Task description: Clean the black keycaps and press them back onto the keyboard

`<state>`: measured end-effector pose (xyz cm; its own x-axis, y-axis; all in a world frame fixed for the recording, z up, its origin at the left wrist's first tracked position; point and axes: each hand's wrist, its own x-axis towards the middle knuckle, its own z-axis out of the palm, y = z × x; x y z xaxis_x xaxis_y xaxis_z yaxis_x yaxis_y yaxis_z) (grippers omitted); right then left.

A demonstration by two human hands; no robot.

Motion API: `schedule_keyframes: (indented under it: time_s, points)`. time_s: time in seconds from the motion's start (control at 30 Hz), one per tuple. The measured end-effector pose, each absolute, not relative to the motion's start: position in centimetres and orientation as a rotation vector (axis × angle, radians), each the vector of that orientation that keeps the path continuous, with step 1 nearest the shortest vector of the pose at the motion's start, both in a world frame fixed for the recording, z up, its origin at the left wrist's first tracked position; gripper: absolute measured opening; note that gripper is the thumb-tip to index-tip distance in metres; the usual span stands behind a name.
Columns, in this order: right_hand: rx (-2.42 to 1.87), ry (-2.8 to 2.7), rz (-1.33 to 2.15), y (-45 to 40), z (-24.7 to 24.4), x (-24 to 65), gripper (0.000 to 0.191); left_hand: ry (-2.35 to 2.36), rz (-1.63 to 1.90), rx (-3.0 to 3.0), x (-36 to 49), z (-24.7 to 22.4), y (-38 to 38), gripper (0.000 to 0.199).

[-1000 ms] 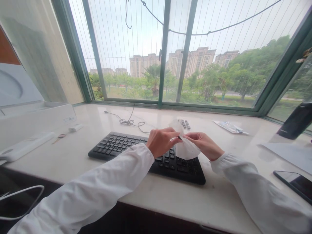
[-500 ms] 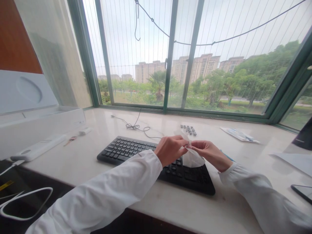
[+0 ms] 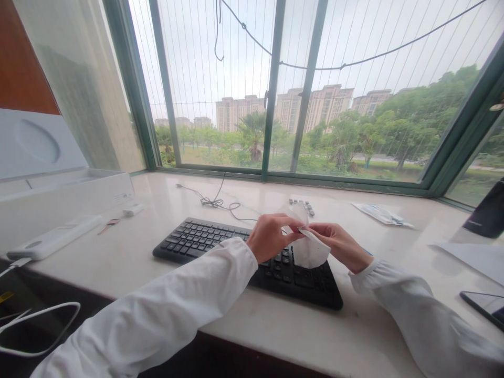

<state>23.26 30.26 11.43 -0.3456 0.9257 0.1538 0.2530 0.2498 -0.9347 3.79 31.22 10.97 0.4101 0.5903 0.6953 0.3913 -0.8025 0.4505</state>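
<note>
While pinched between both hands, one white tissue point(image 3: 310, 251) hangs over the right end of the black keyboard point(image 3: 205, 240). Left hand point(image 3: 270, 239): fingers closed on the tissue's upper edge. Right hand point(image 3: 334, 244): thumb and fingers nearly shut on the same sheet. Bench point(image 3: 275, 328) below.

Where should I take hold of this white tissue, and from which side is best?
The white tissue is probably best gripped at its upper corner, coming from above and the far side. That corner stands free past the left hand and right hand, which pinch the tissue; the lower part sags loosely above the black keyboard.
</note>
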Motion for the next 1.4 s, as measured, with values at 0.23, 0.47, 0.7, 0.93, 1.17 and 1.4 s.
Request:
schedule_keyframes:
  time_s: [0.23, 0.47, 0.7, 0.93, 1.17, 1.4]
  points:
    - [-1.15, -1.873, 0.872, 30.4, 10.7, 23.2, 0.045, 1.021, 1.237, 2.694, 3.7, 10.9, 30.5, 0.019]
    - [-1.084, -1.76, 1.011, 30.8, 10.8, 23.5, 0.049, 1.073, 1.363, 2.586, 4.0, 11.1, 30.5, 0.013]
    - [-0.959, -1.531, 1.259, 30.2, 11.6, 23.2, 0.046, 0.933, 1.462, 2.359, 4.3, 11.4, 30.5, 0.02]
    - [-0.857, -1.369, 1.379, 30.2, 11.4, 23.2, 0.036, 0.836, 1.475, 2.277, 4.1, 11.7, 30.4, 0.021]
    - [-0.93, -1.373, 1.254, 30.4, 11.4, 23.1, 0.042, 1.015, 1.469, 2.452, 3.8, 11.4, 30.4, 0.02]
    - [-0.945, -1.509, 1.328, 30.0, 11.4, 22.8, 0.038, 1.023, 1.429, 2.519, 3.8, 11.3, 30.3, 0.022]
